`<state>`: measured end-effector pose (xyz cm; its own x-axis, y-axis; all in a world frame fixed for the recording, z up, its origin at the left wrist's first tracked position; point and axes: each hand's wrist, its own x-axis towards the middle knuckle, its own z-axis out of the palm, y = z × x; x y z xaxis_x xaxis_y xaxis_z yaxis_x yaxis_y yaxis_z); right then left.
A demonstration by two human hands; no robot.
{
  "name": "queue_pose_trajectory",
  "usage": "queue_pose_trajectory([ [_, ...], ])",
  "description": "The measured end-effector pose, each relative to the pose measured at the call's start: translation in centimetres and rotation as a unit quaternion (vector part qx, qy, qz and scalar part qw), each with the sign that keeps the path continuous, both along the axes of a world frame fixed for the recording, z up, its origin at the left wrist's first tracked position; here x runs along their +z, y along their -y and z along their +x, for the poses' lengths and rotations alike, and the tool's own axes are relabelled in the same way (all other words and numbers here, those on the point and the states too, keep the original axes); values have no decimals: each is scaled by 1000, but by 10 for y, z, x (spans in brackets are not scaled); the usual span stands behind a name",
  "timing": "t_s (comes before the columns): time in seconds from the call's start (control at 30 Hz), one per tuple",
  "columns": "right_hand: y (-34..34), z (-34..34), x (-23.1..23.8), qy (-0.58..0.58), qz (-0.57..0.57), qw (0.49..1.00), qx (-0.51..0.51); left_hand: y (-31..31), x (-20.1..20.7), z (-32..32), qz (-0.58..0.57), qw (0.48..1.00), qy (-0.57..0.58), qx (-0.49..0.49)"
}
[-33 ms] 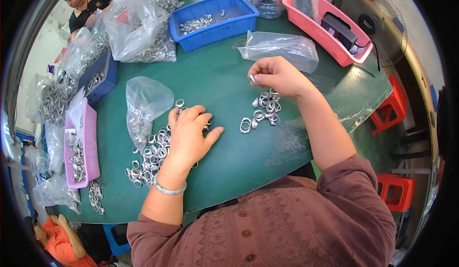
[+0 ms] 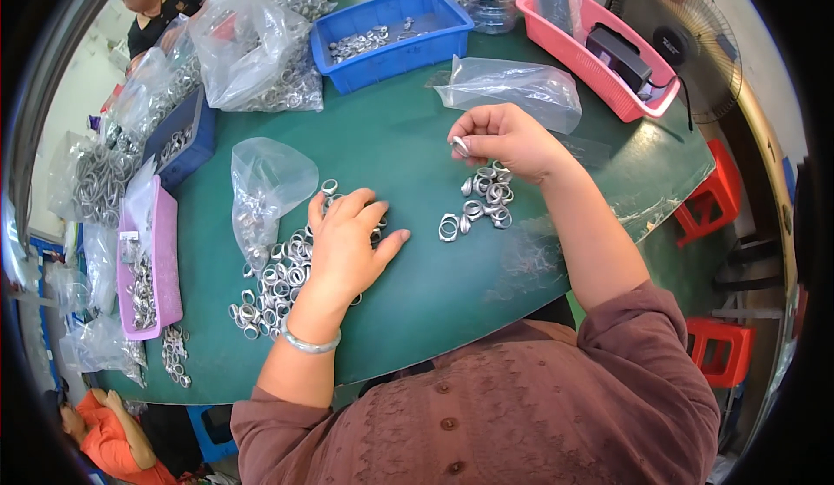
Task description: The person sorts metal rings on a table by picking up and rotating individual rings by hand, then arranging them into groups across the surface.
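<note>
My right hand [image 2: 499, 140] pinches a silver-coloured metal ring [image 2: 460, 146] between thumb and fingers, above the table's middle right. Just below that hand lies a small group of similar rings [image 2: 474, 210]. My left hand [image 2: 347, 240] rests with fingers spread on a larger pile of rings [image 2: 276, 278], covering part of it. A clear plastic bag [image 2: 276, 172] with metal pieces in its lower end lies beside this pile, on its left.
The green table [image 2: 408, 311] also bears a blue tray [image 2: 382, 72] of small metal parts, a pink basket [image 2: 638, 107] with a black device, a purple basket [image 2: 165, 259] and bulging bags [image 2: 252, 59]. A fan [image 2: 678, 42] and red stools [image 2: 721, 346] stand right. Two people sit left.
The ring in my right fingers has turned and more of it shows. My left hand stays on the pile. The person at the far left has lowered their head.
</note>
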<state>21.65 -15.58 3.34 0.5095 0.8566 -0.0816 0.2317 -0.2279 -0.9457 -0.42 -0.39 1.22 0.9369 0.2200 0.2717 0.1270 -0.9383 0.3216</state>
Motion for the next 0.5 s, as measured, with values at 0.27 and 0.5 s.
queue_pose_trajectory([
  [0.27,-10,-33,-1,-337,113,927,123,5,1,7,-101,971,210,-49],
  [0.5,-14,-47,-2,-301,90,939,143,22,-8,12,-341,916,193,-82],
])
